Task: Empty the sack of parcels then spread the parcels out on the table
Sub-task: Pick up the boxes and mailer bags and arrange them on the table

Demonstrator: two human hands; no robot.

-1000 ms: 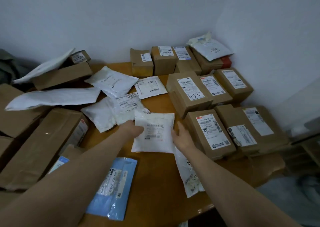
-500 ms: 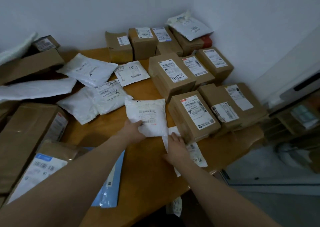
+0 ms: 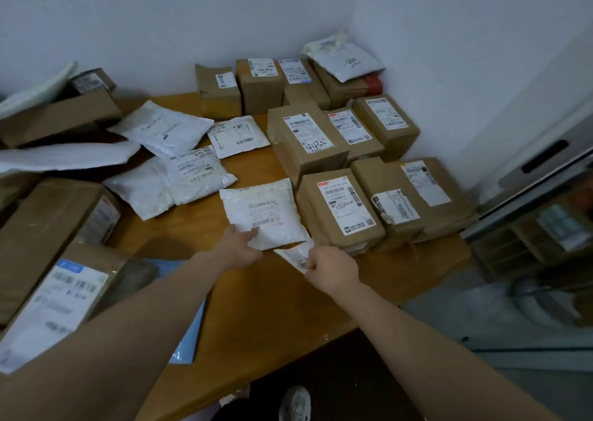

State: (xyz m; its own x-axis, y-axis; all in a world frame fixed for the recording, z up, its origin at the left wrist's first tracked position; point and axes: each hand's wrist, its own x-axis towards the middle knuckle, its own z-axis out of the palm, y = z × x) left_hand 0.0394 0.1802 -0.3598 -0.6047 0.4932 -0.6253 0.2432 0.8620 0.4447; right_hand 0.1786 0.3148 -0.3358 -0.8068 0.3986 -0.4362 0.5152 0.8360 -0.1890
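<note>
Presently gripping the near left corner of a white padded mailer (image 3: 263, 213) with the left hand (image 3: 239, 250), fingers (image 3: 249, 237) curled onto its edge. Lying flat mid-surface, label up, just beside a labelled brown box (image 3: 340, 208). Pinching a thin flat packet (image 3: 295, 253) with the right hand (image 3: 333, 268), fingers curled tight around its near end, far end touching the mailer's near right corner. Spread across the wooden surface (image 3: 256, 308): more white mailers (image 3: 179, 176) to the left, rows of brown boxes (image 3: 321, 125) to the right and back, pressed into the corner of two pale walls (image 3: 160, 19). Stacked along the left edge, large cardboard cartons (image 3: 41, 228); poking out from under the left forearm, a blue mailer (image 3: 189, 340). Down by the floor, a shoe (image 3: 295, 403); off to the right, a low shelf unit (image 3: 529, 244).
</note>
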